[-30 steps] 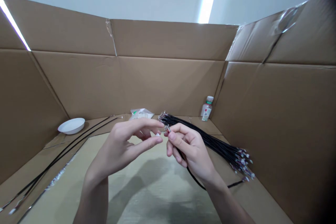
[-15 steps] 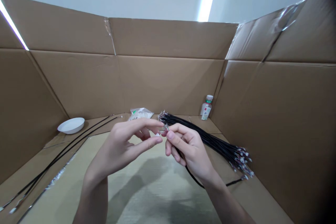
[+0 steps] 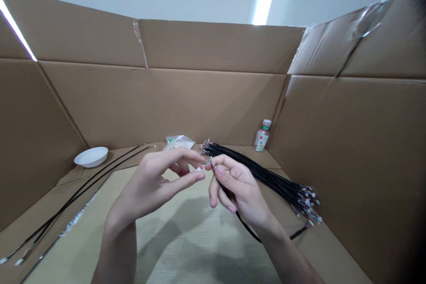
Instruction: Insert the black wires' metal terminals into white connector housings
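Note:
Between the thumb and first finger of my right hand (image 3: 238,184), the wire end of a black cable (image 3: 248,230) is pinched, thin coloured wires pointing up. The cable runs down behind the wrist to a far end with white connectors on the right. My left hand (image 3: 163,179) is close by on the left, thumb and index finger apart at the tips. A small white piece (image 3: 199,169), perhaps a connector housing, shows just above the left thumb tip, seemingly held against the other fingers. The two hands' fingertips almost meet at the wire end.
Beyond my right hand lies a bundle of black cables (image 3: 266,175). Two loose cables (image 3: 71,202) stretch along the left side, near a white bowl (image 3: 91,157). A plastic bag of white pieces (image 3: 179,142) and a bottle (image 3: 262,136) stand at the back. Cardboard walls (image 3: 213,106) enclose the surface.
My right thumb has shifted slightly along the cable end, and the lower right fingers have straightened a little. My left hand stays nearly still. The view has shifted slightly.

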Demonstrator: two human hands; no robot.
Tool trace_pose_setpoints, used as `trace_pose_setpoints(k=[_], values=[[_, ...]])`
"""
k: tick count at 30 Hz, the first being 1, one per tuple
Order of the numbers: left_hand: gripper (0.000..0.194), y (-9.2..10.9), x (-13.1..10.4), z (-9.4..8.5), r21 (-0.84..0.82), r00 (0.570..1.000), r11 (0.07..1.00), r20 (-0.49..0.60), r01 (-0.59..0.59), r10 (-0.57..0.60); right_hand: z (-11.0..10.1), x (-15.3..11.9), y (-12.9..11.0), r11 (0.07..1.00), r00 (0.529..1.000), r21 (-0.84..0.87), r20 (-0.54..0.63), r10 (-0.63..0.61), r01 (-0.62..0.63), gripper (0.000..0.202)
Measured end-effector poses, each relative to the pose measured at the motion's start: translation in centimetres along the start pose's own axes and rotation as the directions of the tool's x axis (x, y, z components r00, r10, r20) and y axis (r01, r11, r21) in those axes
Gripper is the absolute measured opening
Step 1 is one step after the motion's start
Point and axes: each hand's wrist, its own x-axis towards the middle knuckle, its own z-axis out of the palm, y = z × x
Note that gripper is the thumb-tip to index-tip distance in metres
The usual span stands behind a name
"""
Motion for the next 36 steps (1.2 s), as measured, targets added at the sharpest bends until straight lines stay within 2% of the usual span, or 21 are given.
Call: trace_pose_setpoints(k=[5, 16, 22, 26, 32, 36], values=[[0.031, 0.2, 0.0, 0.1, -0.013, 1.000, 1.000, 0.012, 0.014, -0.014, -0.1, -0.1, 0.0, 0.999, 0.999, 0.026, 0.020, 0.032, -0.033, 0.020], [0.018, 0.5, 0.0, -0.1, -0.013, 0.999, 0.999, 0.022, -0.048, 0.048, 0.1, 0.1, -0.2, 0.999, 0.999, 0.014, 0.018, 0.050, -0.050, 0.023], [0.005, 0.6, 0.1, 0.0, -0.034, 0.998, 0.998, 0.043, -0.044, 0.046, 0.2, 0.1, -0.2, 0.999, 0.999, 0.036, -0.030, 0.039, -0.038, 0.024], [0.005, 0.7, 0.3, 0.1, -0.042, 0.997, 0.999, 0.075, 0.003, 0.000, 0.3, -0.1, -0.3, 1.000, 0.999, 0.006, -0.044, -0.007, 0.008, 0.025], [0.008, 0.9, 0.3, 0.3, -0.047, 0.989, 0.997, 0.137, 0.064, -0.057, 0.9, -0.3, -0.2, 0.983, 0.976, -0.171, -0.193, -0.102, 0.069, 0.024], [0.004, 0.2, 0.5, 0.5, -0.178, 0.995, 0.982, 0.085, 0.066, -0.051, 1.2, -0.4, -0.3, 0.961, 0.954, -0.246, -0.236, -0.183, 0.123, 0.025]])
